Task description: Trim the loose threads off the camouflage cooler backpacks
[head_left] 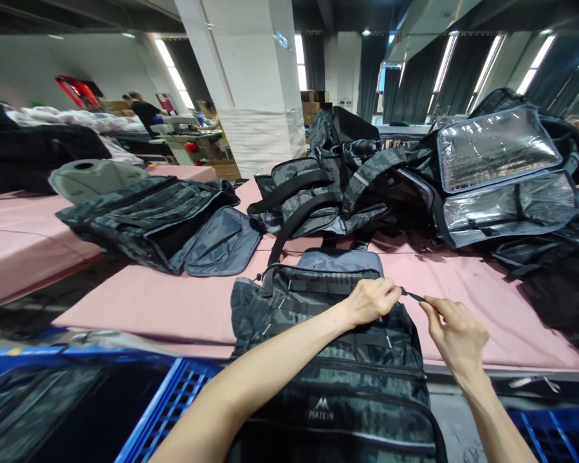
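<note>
A dark camouflage backpack (328, 366) with a MATEIN logo lies in front of me, its top toward the far side of the pink-covered table. My left hand (374, 300) is closed at the pack's upper right side, gripping a part of it that its fingers hide. From there a short dark strap (412, 294) runs to my right hand (456, 331), which pinches its end between thumb and fingers. The strap looks stretched between the two hands. A grey flap (340, 260) sticks out beyond the top of the pack.
Another camouflage backpack (159, 218) lies open at the left on the pink tabletop (174, 308). A heap of packs (318, 186) fills the far side, with a silver-lined bag (499, 151) on the right. Blue crates (174, 392) flank me below. Behind are a white pillar (251, 83) and people.
</note>
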`<state>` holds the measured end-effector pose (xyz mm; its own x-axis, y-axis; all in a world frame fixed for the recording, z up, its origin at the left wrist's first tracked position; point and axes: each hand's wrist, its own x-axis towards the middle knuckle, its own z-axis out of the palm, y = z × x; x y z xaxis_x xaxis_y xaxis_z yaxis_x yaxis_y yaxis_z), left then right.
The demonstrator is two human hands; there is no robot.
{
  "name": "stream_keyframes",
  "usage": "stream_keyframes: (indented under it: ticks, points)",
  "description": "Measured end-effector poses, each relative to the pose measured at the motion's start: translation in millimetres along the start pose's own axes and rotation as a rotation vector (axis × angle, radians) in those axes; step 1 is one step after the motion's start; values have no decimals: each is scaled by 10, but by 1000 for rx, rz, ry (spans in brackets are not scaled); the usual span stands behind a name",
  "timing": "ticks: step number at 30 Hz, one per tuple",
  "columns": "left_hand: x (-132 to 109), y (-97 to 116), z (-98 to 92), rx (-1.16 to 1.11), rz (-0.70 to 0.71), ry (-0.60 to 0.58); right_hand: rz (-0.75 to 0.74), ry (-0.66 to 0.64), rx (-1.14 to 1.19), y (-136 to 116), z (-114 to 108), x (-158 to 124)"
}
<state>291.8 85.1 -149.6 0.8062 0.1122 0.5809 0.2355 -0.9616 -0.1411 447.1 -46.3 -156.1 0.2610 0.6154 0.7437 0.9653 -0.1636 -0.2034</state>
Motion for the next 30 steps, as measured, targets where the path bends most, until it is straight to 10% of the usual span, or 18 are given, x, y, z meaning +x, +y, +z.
stream_keyframes:
  ticks: [16,30]
  points:
    - [-25,-37,17,-21,26,23,388,-332,431,204,84,19]
    - [-34,-22,76,56,15,237,453,-327,620,155,120,37]
